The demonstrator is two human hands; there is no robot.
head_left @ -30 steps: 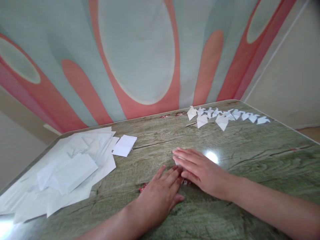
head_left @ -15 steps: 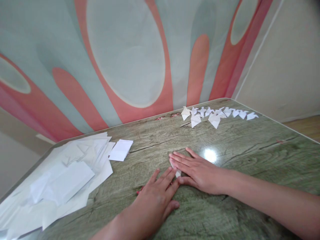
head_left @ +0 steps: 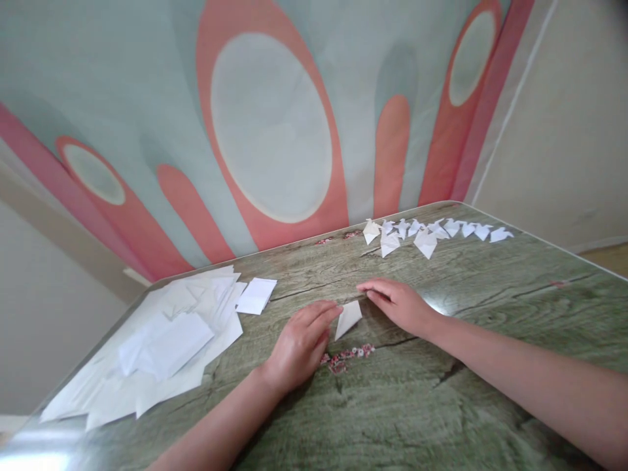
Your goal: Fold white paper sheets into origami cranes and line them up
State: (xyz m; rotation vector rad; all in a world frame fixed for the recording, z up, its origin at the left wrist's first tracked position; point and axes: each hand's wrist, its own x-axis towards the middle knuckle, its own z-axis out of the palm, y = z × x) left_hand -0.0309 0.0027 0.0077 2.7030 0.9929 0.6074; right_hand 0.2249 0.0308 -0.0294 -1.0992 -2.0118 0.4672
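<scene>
A small white piece of folded paper (head_left: 349, 318), kite-shaped and pointed toward me, is in front of me at the middle of the table. My left hand (head_left: 305, 335) has its fingers drawn together at the paper's left edge, gripping it there; the thumb is hidden behind the hand. Just right of the paper, my right hand (head_left: 396, 303) hovers with nothing in it, fingers stretched forward and slightly bent, apart from the paper.
On the left lies a heap of white paper sheets (head_left: 161, 386), with a small stack of cut paper (head_left: 256, 296) beside it. Several folded paper birds (head_left: 426, 242) line the far right of the wood-grain table (head_left: 441, 418). A patterned wall (head_left: 275, 131) borders the back edge.
Both hands were pressing flat on the folded paper. My right hand has lifted off and moved away to the right; my left fingers have closed at its left edge. The view has shifted.
</scene>
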